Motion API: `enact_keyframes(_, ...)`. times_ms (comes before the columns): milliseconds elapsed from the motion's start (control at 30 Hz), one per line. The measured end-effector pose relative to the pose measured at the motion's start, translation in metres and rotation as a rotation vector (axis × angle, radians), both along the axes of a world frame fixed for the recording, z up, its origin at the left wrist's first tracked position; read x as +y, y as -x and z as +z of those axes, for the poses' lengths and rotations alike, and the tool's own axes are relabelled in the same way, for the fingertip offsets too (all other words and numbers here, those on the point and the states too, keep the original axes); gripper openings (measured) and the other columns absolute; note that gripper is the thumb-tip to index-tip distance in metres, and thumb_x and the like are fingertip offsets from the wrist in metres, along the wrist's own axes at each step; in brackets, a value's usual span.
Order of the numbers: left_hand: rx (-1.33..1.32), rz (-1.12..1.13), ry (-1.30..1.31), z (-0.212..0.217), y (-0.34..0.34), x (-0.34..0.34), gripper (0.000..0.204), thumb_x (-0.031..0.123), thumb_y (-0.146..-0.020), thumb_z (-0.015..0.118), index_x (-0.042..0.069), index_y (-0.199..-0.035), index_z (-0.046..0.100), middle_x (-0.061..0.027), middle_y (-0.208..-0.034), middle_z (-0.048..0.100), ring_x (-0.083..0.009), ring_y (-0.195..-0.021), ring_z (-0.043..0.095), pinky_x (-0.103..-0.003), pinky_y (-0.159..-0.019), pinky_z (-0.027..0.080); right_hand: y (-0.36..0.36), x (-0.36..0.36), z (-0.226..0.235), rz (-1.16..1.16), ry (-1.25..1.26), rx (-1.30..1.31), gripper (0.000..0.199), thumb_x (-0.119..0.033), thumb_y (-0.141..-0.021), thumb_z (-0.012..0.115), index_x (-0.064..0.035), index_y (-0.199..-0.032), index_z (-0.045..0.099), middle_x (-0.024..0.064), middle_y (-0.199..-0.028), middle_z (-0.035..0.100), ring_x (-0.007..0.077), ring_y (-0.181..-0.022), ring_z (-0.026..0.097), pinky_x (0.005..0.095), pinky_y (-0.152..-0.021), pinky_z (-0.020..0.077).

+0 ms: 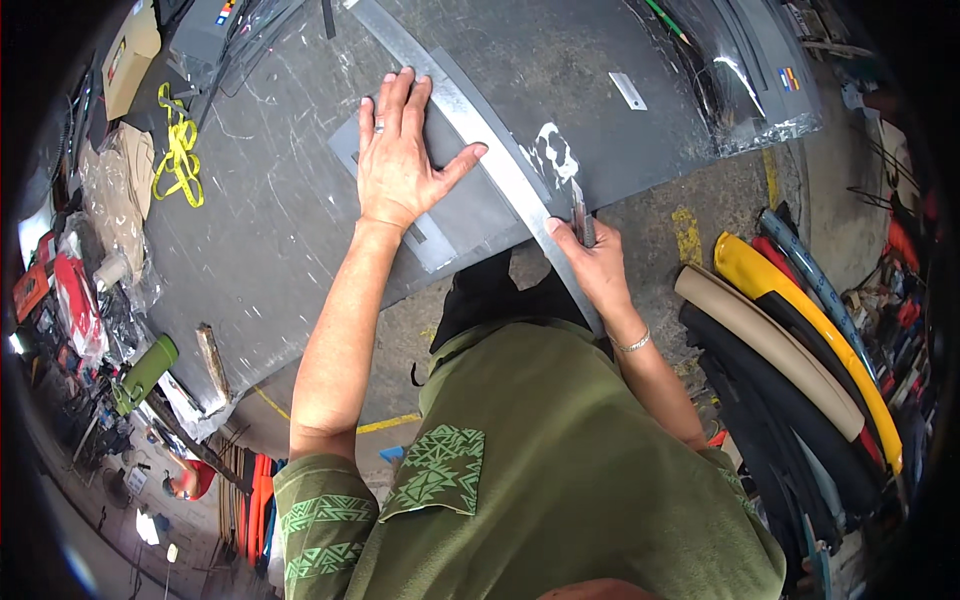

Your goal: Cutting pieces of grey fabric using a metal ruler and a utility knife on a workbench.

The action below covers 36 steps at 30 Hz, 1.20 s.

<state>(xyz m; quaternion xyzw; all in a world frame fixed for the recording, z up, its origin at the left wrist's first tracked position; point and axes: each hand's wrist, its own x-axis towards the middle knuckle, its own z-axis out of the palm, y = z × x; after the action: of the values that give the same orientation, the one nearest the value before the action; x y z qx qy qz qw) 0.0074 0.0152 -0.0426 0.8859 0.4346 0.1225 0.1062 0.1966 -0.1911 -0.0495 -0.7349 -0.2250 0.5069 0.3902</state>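
Observation:
My left hand [400, 150] lies flat, fingers spread, on a dark grey sheet [455, 215] and presses against a long metal straightedge [470, 120] that runs diagonally across the dark work table [280, 230]. At the table's near edge my right hand [592, 262] grips a small knife [581, 222], its blade set against the straightedge's right side. White paint smears [553, 152] mark the table just beyond the knife.
Yellow strapping [180, 150] lies at the table's left, a small metal strip [628, 90] at its far right. Rolled materials in yellow, beige and black [790, 340] are stacked on the floor to the right. Tools and clutter, including a green tool [145, 370], crowd the left.

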Motion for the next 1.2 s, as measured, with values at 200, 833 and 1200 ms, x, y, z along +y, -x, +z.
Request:
enact_keyframes(200, 0.022, 0.006, -0.006, 0.0000, -0.0001, 0.0003, 0.104, 0.074, -0.079, 0.071, 0.005, -0.151, 0.043, -0.0146, -0.159, 0.040, -0.0337, -0.152, 0.032, -0.056, -0.126, 0.020, 0.0012, 0.0022, 0.0040, -0.016, 0.007, 0.004, 0.030, -0.026, -0.092, 0.077, 0.0022, -0.083, 0.070, -0.0054, -0.064, 0.054, 0.0045, -0.065, 0.044, 0.0264, -0.059, 0.0398)
enact_keyframes(833, -0.003, -0.003, 0.025, -0.0006, 0.0011, 0.0003, 0.104, 0.070, -0.079, 0.075, 0.007, -0.155, 0.042, -0.0180, -0.161, 0.039, -0.0353, -0.154, 0.030, -0.056, -0.126, 0.016, 0.0010, 0.0014, 0.0025, -0.006, 0.023, 0.002, 0.030, -0.024, -0.093, 0.078, 0.0018, -0.081, 0.069, -0.0054, -0.064, 0.054, 0.0045, -0.064, 0.044, 0.0269, -0.058, 0.0398)
enact_keyframes(1200, 0.000, 0.002, 0.025, 0.0003, -0.0006, 0.0014, 0.103, 0.071, -0.078, 0.074, 0.008, -0.154, 0.043, -0.0167, -0.161, 0.039, -0.0348, -0.153, 0.031, -0.057, -0.126, 0.017, 0.0005, 0.0023, 0.0033, -0.015, 0.009, 0.014, 0.030, -0.024, -0.093, 0.078, 0.0017, -0.081, 0.070, -0.0066, -0.065, 0.054, 0.0034, -0.064, 0.044, 0.0255, -0.058, 0.0393)
